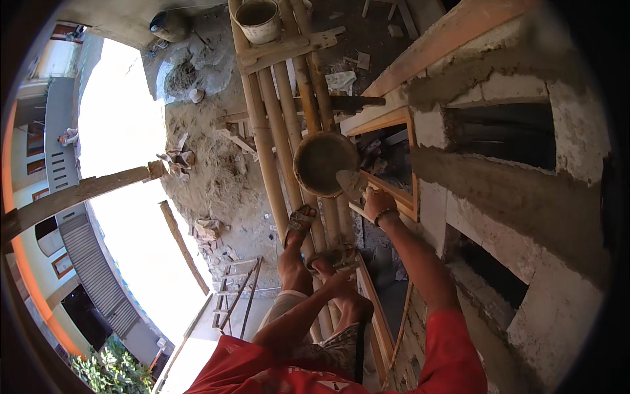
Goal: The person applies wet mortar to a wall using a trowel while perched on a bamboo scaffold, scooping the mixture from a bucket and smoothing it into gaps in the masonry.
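A raised platform of bamboo poles (265, 151) is carrying a round basin (297, 165) along its middle stretch, a pale bucket (264, 33) farther off, a wooden crosspiece (289, 50) that is lying across the poles just beside the bucket, and the person's sandalled feet (300, 221), which are resting nearer.

Shirt (262, 368) is bright red with some white print, shorts (335, 343) are brownish with a mottled pattern. Bamboo poles (265, 144) are yellowish tan, trowel (350, 182) dull grey, basin (298, 174) brown-rimmed. Window frame (415, 171)? Orange-brown. Wall (505, 190) is patchy grey-brown, bush (115, 369) green, bucket (262, 33) grubby off-white.
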Tool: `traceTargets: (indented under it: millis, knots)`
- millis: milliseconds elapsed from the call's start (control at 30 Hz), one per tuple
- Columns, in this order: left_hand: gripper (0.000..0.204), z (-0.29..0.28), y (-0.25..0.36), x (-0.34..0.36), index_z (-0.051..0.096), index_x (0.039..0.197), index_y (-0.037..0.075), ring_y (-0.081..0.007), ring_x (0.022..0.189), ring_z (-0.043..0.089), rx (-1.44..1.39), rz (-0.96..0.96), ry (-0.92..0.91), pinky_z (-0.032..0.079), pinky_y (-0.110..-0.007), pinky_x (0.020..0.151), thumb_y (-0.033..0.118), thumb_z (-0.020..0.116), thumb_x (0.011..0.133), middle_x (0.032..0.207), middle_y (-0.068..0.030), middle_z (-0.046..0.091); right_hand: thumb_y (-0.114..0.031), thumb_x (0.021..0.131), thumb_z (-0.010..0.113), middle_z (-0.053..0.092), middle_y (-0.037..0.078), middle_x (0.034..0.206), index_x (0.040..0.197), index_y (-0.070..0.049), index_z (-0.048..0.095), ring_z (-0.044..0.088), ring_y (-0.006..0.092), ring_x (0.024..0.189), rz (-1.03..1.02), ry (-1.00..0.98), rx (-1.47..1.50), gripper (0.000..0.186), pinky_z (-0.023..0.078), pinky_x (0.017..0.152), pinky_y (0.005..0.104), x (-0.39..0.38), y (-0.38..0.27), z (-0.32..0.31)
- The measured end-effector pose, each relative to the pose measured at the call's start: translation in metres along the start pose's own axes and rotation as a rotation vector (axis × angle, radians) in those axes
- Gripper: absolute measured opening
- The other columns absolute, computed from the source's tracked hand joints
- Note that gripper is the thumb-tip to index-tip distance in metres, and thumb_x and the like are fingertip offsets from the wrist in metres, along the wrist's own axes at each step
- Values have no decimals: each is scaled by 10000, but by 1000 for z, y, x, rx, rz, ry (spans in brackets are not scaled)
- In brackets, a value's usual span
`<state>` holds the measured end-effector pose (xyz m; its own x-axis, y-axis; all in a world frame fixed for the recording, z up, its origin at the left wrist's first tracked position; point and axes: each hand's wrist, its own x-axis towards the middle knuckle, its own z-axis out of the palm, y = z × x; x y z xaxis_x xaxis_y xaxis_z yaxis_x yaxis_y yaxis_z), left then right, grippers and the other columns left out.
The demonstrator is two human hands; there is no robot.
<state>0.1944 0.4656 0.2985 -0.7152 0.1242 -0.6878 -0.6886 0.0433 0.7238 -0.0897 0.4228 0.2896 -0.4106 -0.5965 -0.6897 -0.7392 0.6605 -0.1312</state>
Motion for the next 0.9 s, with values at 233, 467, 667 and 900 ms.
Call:
traceTargets:
  millis: [233, 467, 667, 900]
  knots:
    - [565, -16, 13, 9, 489, 1331, 12, -365, 1010, 647, -1, 60, 105, 496, -442, 887, 249, 655, 845, 1078, -203, 656, -236, 959, 519, 665, 198, 867, 906, 20, 675, 667, 335, 842, 49, 66, -6, 305, 559, 718, 463, 172, -22, 88]
    - [478, -14, 15, 17, 515, 1291, 24, -343, 1085, 625, 40, -60, -17, 508, -433, 894, 194, 609, 854, 1212, -163, 617, -219, 818, 661, 680, 179, 900, 1068, -48, 616, 641, 369, 882, -94, 161, 180, 306, 519, 754, 480, 194, -56, 125]
    - [369, -3, -1, 15, 584, 1206, 35, -332, 1104, 614, 94, 165, 124, 512, -425, 889, 192, 597, 873, 1217, -149, 616, -240, 835, 650, 670, 197, 920, 1091, -69, 622, 651, 383, 893, -192, 430, 515, 309, 530, 777, 455, 136, -11, 133]
    - [352, 22, -77, 19, 584, 1194, 15, -311, 1059, 609, 635, 387, 177, 467, -421, 946, 106, 576, 855, 1104, -157, 626, -197, 828, 632, 679, 153, 843, 1210, -150, 618, 670, 335, 773, -290, 505, 603, 385, 549, 715, 436, -1, -24, 40]
